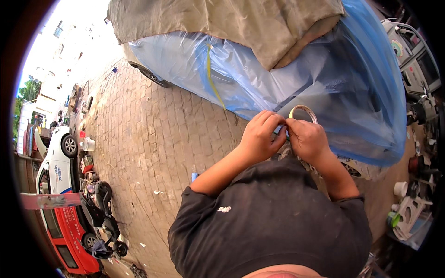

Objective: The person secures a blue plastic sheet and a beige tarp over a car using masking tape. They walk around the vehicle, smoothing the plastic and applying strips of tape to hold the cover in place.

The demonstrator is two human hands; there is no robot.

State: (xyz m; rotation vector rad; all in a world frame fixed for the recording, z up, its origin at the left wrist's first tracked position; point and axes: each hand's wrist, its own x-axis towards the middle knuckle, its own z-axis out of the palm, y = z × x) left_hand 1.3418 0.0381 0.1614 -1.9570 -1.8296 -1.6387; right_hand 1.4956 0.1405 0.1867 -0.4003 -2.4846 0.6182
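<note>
My left hand and my right hand meet in front of my chest, fingertips pinched together. A roll of tape with a yellowish edge stands up from behind my right hand, which grips it; the fingers hide its lower part. My left fingers are closed on something small, and a bit of blue-green shows between the hands. Just beyond them is a thin blue plastic sheet draped over a vehicle. A brown cloth lies over the sheet's far part. A yellow strip runs down the sheet.
One wheel shows under the covered vehicle. Brick paving stretches to the left. A white-and-red car, a dark scooter and a white bucket stand at left. A pale vehicle and assorted parts are at right.
</note>
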